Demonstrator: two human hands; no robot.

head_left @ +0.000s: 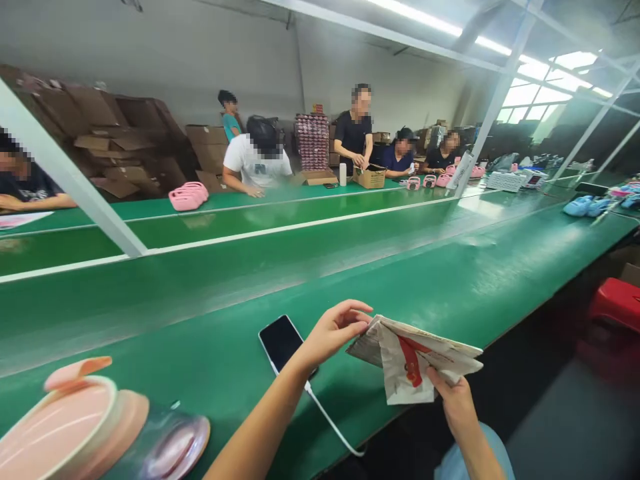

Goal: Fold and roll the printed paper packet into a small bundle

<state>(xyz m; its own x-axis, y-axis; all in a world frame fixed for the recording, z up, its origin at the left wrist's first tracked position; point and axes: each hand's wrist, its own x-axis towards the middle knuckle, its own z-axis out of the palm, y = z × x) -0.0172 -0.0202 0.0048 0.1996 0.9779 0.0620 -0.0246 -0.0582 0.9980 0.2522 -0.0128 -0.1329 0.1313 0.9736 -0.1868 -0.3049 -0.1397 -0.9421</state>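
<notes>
A folded, off-white paper bag (407, 363) with red printing is held over the near edge of the green table. My right hand (457, 400) grips its lower right side, thumb on top. At the bag's left corner, my left hand (340, 327) has its thumb and fingers closed on the edge, with the index finger slightly raised. Beneath my left wrist lies a dark-screened phone (283, 341), partly covered, with a white cable (333, 423) plugged into it. A pink-lidded clear cup (65, 427) appears at the lower left.
Pink clogs (189, 196) sit across the long green table (210, 333); blue clogs (587, 205) are at the far right. Slanted white posts (95, 180) rise from it. Several people work opposite, near a cardboard box (369, 178). A red stool (617, 303) stands right.
</notes>
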